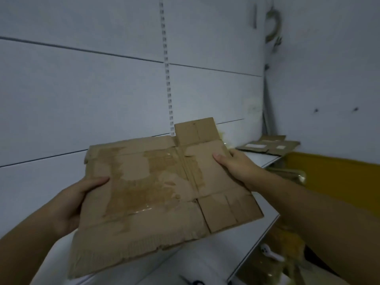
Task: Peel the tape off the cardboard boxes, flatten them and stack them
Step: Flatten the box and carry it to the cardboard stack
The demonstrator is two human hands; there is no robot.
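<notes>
Both left hand (pixel 82 194) and right hand (pixel 234 163) grip the flattened box (pixel 156 192) by its edges; stacking seems next, onto the pile (pixel 269 146).

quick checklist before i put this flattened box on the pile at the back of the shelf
1. Box flat: ok.
2. Grip: ok, left hand and right hand each hold a side, thumbs on top.
3. Tape removed: not ok, glossy strips seem to remain.
4. Stack present: ok, it lies on the shelf, ahead and to the right.
5. Path along the shelf: cannot tell, the box hides it.
</notes>
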